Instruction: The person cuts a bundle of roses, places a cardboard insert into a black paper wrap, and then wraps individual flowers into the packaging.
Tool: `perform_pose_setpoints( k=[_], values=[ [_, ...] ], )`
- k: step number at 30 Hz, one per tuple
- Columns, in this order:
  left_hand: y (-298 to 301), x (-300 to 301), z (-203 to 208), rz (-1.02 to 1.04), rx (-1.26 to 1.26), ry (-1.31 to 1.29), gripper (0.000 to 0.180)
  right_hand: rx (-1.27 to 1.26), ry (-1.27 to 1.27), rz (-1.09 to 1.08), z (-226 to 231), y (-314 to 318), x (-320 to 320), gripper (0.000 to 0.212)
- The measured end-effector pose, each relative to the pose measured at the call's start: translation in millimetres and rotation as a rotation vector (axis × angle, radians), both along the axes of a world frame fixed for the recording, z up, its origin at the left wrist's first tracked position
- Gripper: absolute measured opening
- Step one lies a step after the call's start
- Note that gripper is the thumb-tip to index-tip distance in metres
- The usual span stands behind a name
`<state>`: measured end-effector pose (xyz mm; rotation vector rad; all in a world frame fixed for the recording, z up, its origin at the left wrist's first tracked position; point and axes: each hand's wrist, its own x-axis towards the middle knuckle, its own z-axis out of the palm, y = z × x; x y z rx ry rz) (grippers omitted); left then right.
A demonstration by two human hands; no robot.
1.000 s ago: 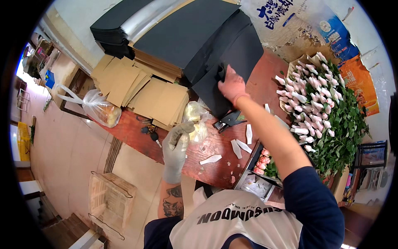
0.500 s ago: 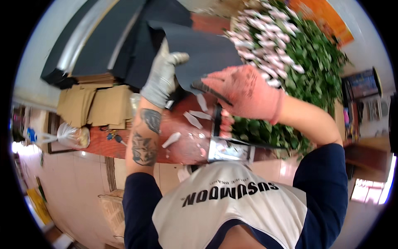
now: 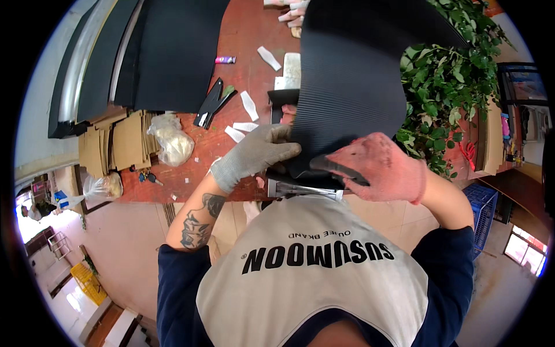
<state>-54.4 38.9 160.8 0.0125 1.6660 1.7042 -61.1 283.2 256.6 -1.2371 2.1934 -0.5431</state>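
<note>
A large black corrugated sheet (image 3: 350,81) spreads from the near edge of the table toward the back. My left hand (image 3: 260,153), in a grey glove, closes on the sheet's near left corner, thumb on top and fingers partly hidden behind it. In a pink glove with dark fingertips, my right hand (image 3: 378,168) pinches the near edge a little to the right. Beneath the sheet a dark holder with a metal front (image 3: 306,189) shows partly, with something pink inside. White tapered sleeves (image 3: 248,106) lie left of it.
Black sheets (image 3: 176,55) are stacked at the far left, above brown cardboard pieces (image 3: 130,136) and a clear plastic bag (image 3: 171,141). A black-handled tool (image 3: 214,104) lies nearby. Leafy stems (image 3: 436,87) fill the right side. A blue crate (image 3: 484,211) stands below the table's right end.
The black sheet has come off the stack side, toward me and to the right, and now covers most of the pale pink flower heads. Both hands have drawn nearer to my body.
</note>
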Motion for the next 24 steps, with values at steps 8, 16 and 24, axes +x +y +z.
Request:
perform_pose_setpoints(
  k=[8,16,24],
  values=[
    [-15,-13,-44,0.104,-0.132,-0.044,0.019,-0.295,-0.325,-0.063,-74,15,-38,0.05],
    [-23,0,-111,0.042,-0.372,0.009,0.029,0.137,0.388,0.457,-195,12,-43,0.05],
    [-18,1,-133,0.024,-0.593,0.153,0.034,0.186,0.062,0.201,-207,4,-35,0.054]
  ],
)
